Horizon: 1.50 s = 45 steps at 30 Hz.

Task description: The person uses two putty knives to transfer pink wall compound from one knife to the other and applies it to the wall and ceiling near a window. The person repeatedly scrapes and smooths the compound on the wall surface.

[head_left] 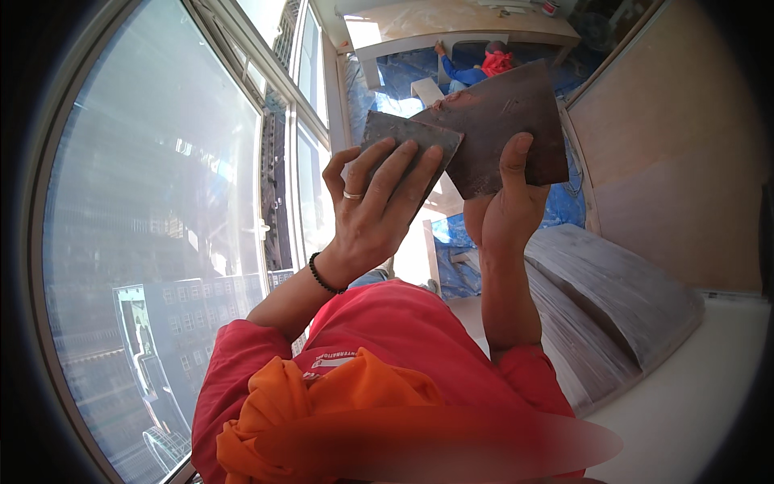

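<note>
My left hand is raised in front of my chest, its fingers laid over a small grey-brown piece of sandpaper with the thumb hidden. A larger dark brown sheet of sandpaper is in my right hand, thumb on top and the other fingers underneath. Its upper left edge looks ragged. The small piece overlaps the left corner of the larger sheet. Whether the two pieces touch, I cannot tell.
Tall framed windows line the left side. Ahead, a person in blue with a red head covering sits by a wooden table. Blue sheeting covers part of the floor. Plastic-wrapped panels lie on the right, near a large wooden panel.
</note>
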Available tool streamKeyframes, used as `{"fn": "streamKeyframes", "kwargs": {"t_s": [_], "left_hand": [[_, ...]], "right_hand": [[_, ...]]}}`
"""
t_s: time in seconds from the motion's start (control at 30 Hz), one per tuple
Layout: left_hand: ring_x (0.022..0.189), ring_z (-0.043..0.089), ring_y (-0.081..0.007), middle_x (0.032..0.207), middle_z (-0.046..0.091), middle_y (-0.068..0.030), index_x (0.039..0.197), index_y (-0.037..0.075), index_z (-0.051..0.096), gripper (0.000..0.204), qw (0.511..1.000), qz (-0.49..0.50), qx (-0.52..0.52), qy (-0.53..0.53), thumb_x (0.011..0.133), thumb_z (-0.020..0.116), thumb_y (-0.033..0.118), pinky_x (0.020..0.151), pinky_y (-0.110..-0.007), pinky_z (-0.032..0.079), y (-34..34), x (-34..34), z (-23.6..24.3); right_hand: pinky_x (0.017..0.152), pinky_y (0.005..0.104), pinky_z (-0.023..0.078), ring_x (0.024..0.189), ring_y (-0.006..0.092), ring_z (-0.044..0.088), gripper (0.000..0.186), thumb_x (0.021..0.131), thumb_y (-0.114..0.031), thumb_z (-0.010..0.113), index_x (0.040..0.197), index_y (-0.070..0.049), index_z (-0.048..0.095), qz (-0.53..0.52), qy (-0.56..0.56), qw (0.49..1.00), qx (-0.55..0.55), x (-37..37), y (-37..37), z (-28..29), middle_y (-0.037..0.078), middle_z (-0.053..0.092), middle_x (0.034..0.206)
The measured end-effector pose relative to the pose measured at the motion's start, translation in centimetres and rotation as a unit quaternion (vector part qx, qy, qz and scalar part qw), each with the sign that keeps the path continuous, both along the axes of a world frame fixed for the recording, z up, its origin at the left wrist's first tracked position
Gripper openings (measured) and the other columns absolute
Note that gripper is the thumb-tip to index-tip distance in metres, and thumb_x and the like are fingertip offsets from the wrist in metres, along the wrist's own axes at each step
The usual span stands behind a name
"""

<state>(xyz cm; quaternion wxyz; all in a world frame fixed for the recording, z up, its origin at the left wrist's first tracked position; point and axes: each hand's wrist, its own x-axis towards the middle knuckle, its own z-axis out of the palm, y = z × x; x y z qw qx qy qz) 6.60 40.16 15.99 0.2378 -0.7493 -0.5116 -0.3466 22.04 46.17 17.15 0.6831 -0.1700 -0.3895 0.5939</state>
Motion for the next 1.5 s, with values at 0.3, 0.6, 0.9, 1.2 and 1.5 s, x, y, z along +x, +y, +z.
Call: {"fn": "streamKeyframes", "kwargs": {"t_s": [0.3,0.6,0.9,1.2,1.5], "left_hand": [[0.115,0.061,-0.0277,0.124,0.065,-0.0075,0.124,0.009,0.073,0.052,0.996,-0.059,0.065,-0.019,0.072,0.072,0.003,0.098,-0.042,0.043,1.4,0.3,1.5],[0.103,0.071,-0.0217,0.119,0.069,-0.0136,0.141,-0.001,0.054,0.041,0.766,-0.229,0.054,-0.599,0.105,0.060,0.019,0.096,-0.033,0.057,4.5,-3.7,4.1],[0.074,0.058,-0.0155,0.101,0.057,-0.0067,0.139,-0.003,0.046,0.052,0.042,-0.513,-0.303,-0.802,0.108,0.050,0.039,0.073,-0.029,0.056,9.2,-4.7,-7.7],[0.097,0.067,-0.0200,0.118,0.066,-0.0126,0.146,-0.001,0.044,0.059,0.139,-0.402,-0.412,-0.806,0.108,0.046,0.044,0.079,-0.027,0.062,8.1,-1.6,-9.4],[0.045,0.043,-0.0029,0.082,0.060,0.0018,0.112,0.012,0.060,0.028,0.263,-0.263,-0.481,-0.794,0.104,0.060,0.038,0.040,-0.017,0.031,7.9,-2.4,-7.9]], "right_hand": [[0.092,0.0279,0.052,0.109,0.0129,0.063,0.035,0.103,-0.021,0.066,0.129,0.001,0.061,-0.008,-0.011,0.999,-0.038,-0.5,-2.5,-1.0,0.008,0.067,0.121],[0.094,0.0375,0.053,0.114,0.0258,0.064,0.031,0.106,-0.016,0.055,0.129,0.004,0.064,-0.219,-0.234,0.939,0.121,-0.3,-2.2,-3.5,0.015,0.066,0.123],[0.102,0.0461,0.051,0.123,0.0304,0.059,0.047,0.080,-0.019,0.075,0.127,-0.018,0.071,-0.256,-0.427,0.760,0.418,-2.9,-1.8,-5.6,0.005,0.062,0.131],[0.103,0.0453,0.052,0.119,0.0297,0.060,0.043,0.085,-0.014,0.072,0.128,-0.017,0.072,-0.273,-0.466,0.740,0.400,-3.7,-1.3,-8.1,0.004,0.064,0.130],[0.096,0.0399,0.052,0.112,0.0290,0.062,0.055,0.082,0.003,0.068,0.133,-0.016,0.069,-0.291,-0.416,0.828,0.241,-2.9,3.4,-7.1,0.006,0.067,0.124]]}}
